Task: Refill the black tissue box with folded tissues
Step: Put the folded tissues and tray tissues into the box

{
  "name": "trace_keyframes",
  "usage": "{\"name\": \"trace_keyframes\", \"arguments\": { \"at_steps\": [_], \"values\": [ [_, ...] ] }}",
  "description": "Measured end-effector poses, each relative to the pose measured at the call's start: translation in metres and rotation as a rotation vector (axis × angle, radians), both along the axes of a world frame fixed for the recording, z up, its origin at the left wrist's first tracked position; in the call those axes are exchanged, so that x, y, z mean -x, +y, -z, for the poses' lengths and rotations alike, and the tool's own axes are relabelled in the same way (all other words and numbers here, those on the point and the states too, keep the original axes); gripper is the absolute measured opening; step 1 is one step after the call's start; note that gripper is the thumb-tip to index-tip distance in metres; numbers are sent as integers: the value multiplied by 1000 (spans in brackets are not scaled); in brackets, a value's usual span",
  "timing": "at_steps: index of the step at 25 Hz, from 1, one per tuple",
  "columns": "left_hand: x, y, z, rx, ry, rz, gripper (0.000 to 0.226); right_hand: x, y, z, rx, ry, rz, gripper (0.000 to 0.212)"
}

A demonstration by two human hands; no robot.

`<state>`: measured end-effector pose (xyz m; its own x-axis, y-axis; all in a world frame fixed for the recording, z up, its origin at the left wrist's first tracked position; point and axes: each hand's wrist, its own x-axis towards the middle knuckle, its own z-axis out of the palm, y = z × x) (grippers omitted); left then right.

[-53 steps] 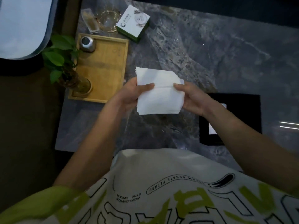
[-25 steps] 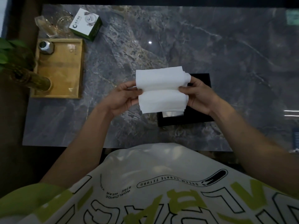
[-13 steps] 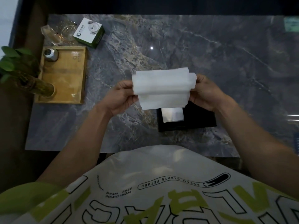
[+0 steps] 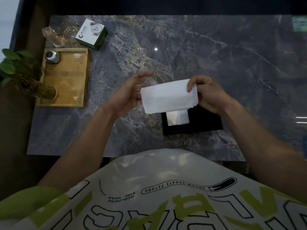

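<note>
- Head view: the right hand [image 4: 209, 94] pinches the folded tissues [image 4: 167, 97] by their right end, just above the black tissue box [image 4: 201, 124] on the desk [image 4: 216, 55]. The left hand [image 4: 127, 95] is open at their left end.
- Best to keep the stack flat and lower it squarely into the box.
- Half a second ago both hands gripped the stack; the left has since let go.

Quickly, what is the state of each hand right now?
Left hand: open, fingers relaxed, touching the left end of the folded tissues.
Right hand: closed on the folded tissues, pinching their right end.
</note>
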<state>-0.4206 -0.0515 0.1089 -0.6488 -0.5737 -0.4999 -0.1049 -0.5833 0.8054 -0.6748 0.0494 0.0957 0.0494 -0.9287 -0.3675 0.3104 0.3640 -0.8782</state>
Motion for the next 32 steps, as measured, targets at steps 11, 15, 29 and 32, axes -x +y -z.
{"name": "trace_keyframes", "arguments": {
  "at_steps": [11, 15, 29, 32],
  "values": [
    [8, 11, 5, 171, -97, 336, 15, -9, -7, -3, -98, 85, 21, 22],
    [9, 15, 13, 69, -86, 195, 21, -11, 7, 12, -166, 28, -104, 40],
    [19, 38, 32, -124, -176, 94, 24, -20, 25, 28, -227, -86, 93, 41],
    [23, 41, 35, -114, -132, 38, 25, -23, 31, 32, -250, -126, 81, 43]
  ]
}}
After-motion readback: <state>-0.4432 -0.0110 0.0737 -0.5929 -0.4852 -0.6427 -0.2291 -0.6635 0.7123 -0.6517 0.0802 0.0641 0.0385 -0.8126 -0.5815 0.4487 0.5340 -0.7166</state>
